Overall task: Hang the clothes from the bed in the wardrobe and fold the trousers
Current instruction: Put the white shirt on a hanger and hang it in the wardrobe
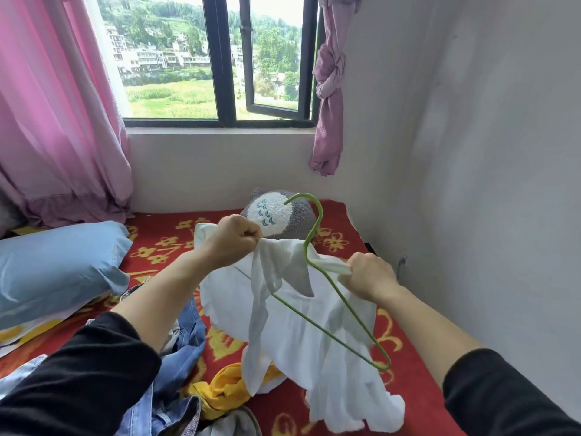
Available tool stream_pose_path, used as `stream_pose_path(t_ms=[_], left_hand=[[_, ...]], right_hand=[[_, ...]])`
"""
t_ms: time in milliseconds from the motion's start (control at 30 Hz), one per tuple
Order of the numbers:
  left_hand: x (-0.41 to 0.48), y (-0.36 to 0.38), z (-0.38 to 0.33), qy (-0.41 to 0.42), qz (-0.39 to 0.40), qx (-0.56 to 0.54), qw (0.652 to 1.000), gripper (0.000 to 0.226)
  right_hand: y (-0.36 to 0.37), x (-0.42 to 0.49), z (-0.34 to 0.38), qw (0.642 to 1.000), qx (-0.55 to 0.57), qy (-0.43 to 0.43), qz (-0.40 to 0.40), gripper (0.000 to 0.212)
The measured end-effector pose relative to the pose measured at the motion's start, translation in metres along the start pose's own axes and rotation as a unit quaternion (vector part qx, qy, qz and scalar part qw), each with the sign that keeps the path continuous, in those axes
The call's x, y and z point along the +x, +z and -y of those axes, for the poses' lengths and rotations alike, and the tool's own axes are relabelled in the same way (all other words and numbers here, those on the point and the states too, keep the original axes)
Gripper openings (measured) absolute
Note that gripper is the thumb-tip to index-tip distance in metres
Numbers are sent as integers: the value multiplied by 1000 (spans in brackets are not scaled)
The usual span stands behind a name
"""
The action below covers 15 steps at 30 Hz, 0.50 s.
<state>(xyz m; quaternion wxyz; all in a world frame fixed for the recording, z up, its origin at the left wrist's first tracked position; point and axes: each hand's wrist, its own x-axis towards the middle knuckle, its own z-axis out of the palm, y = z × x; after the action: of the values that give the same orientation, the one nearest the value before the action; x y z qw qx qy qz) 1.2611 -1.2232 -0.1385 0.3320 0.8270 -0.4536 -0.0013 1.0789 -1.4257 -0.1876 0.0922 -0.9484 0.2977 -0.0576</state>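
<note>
White garment [292,309] up off the bed [339,243], held over the red patterned cover, thin and half see-through. My left hand [234,239] is fisted tight on a bunch of it near what I take for the neck or a shoulder; my right hand [367,276] is closed on another twist of the cloth together with the arm of the green hanger [327,297], so both hands are full. The hanger is only partly in: hook standing clear above the cloth, lower corner showing outside the fabric at bottom right, far arm hidden, and I cannot tell whether it sits in the neck opening or just lies against the cloth. Main risk as I judge it: the wire is thin and slick, the fabric light, so one shoulder could slide off as soon as I ease my grip, or the wire end could snag the weave if I force it. The loose ends hang low and could drag over the pile below. Around: denim trousers [185,341] heaped at my left forearm, a yellow garment [223,388] just under the white hem, a blue pillow [59,272] at left, a grey plush toy [279,215] right behind the hook, wall close at right. No wardrobe in view, so I will have to turn away to hang it.
</note>
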Motion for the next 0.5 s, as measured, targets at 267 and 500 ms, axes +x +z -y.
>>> stream_pose_path(t_ms=[267, 500], left_hand=[[-1, -28, 24, -56, -122, 43, 990, 20], [-4, -28, 27, -89, -105, 10, 990, 18]], right_hand=[[-2, 17, -63, 970, 196, 131, -55, 25], [-1, 30, -52, 884, 404, 217, -94, 24]])
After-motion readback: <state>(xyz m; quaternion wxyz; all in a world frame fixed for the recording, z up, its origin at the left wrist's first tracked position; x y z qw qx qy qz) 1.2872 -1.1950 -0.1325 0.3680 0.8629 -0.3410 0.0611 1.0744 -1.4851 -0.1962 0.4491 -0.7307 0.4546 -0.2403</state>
